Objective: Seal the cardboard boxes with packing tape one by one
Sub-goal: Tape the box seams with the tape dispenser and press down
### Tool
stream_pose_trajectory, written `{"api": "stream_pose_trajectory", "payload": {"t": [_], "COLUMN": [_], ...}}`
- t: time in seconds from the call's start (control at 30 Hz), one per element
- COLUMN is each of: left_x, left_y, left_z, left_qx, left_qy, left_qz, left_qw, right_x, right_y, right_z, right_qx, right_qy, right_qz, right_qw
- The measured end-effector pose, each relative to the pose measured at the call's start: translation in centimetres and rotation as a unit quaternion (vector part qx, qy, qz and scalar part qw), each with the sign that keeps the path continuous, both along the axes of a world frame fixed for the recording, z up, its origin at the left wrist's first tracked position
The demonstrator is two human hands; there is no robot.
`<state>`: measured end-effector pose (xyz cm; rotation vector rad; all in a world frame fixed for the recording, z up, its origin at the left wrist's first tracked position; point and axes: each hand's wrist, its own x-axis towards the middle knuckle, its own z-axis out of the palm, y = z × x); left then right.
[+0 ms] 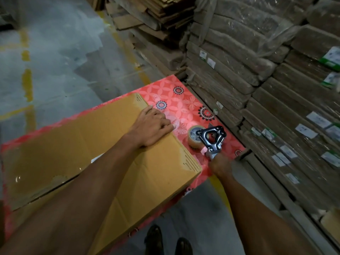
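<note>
A closed brown cardboard box (pixel 73 150) lies on a table with a red flowered cloth (pixel 184 100). Shiny clear tape runs along its top seam and over the far right edge. My left hand (pixel 152 126) rests flat on the box's far right corner, fingers reaching onto the cloth. Just right of the box, my right hand (pixel 219 165) grips the handle of a metal tape dispenser (pixel 211 138), which stands on the cloth with its roll of clear tape (pixel 194 138) pointing away from me.
Tall stacks of flattened, wrapped cardboard with white labels (pixel 276 107) crowd the right side, close to the table edge. More flat cardboard (pixel 158 19) is piled at the back. Grey concrete floor with yellow lines (pixel 27 80) lies to the left. My shoes (pixel 165 242) show below.
</note>
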<state>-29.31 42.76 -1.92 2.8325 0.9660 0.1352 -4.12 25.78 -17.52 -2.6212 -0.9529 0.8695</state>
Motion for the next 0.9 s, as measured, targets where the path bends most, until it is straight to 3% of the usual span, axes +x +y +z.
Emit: {"api": "stream_pose_trajectory", "payload": {"t": [0.1,0.17,0.27,0.37,0.4,0.5,0.57,0.67,0.8,0.9], "left_x": [0.7,0.8,0.8,1.8,2.3,3.2,2.7,1.2,-0.5,-1.3], "left_y": [0.1,0.4,1.1,3.0,3.6,4.4,4.2,4.1,4.3,4.1], "left_z": [0.6,1.4,2.9,4.3,4.9,7.7,9.2,10.1,9.9,9.1], "left_qx": [-0.061,-0.126,-0.234,-0.280,-0.347,-0.604,-0.690,-0.739,-0.751,-0.775], "left_qy": [-0.015,-0.088,-0.277,-0.330,-0.348,-0.404,-0.388,-0.385,-0.390,-0.401], "left_qz": [0.026,0.040,0.118,0.233,0.263,0.314,0.298,0.275,0.283,0.282], "left_qw": [0.998,0.987,0.925,0.871,0.830,0.611,0.533,0.480,0.452,0.399], "right_x": [0.1,0.4,-0.6,-2.6,-3.5,-5.3,-6.3,-7.4,-7.9,-8.3], "right_y": [1.7,2.8,4.6,5.4,5.4,5.3,5.3,5.5,5.4,5.3], "right_z": [1.7,5.1,11.5,19.2,21.4,25.3,26.3,26.5,25.7,24.8], "right_qx": [0.048,0.087,0.163,0.226,0.232,0.234,0.228,0.228,0.236,0.259], "right_qy": [0.063,0.139,0.285,0.421,0.462,0.532,0.541,0.535,0.507,0.506], "right_qz": [-0.060,-0.134,-0.182,-0.138,-0.123,-0.058,-0.030,-0.019,0.013,0.036], "right_qw": [0.995,0.977,0.927,0.867,0.847,0.812,0.809,0.813,0.829,0.822]}}
